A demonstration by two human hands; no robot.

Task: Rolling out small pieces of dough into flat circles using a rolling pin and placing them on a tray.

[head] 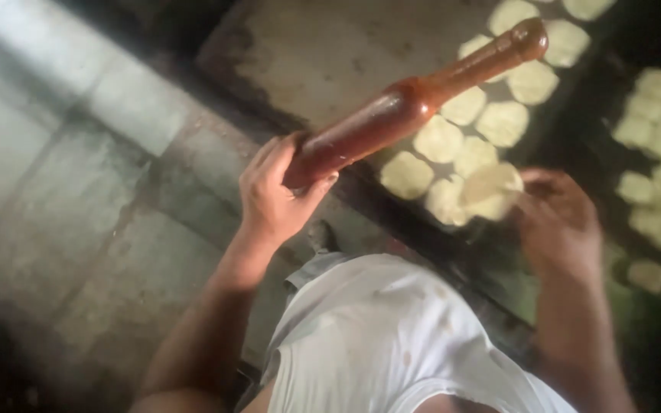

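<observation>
Over the dough tray (pixel 307 61), the left hand (pixel 273 195) grips a wooden rolling pin (pixel 415 103) pointing up-right; the blurred right hand (pixel 556 222) pinches a dough disc (pixel 491 191).

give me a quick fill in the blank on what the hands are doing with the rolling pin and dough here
1. The left hand grips a wooden rolling ____.
2. The right hand holds a flat round of ____.
3. The dough discs on the board are ____ in shape.

Missing words: pin; dough; round
</observation>
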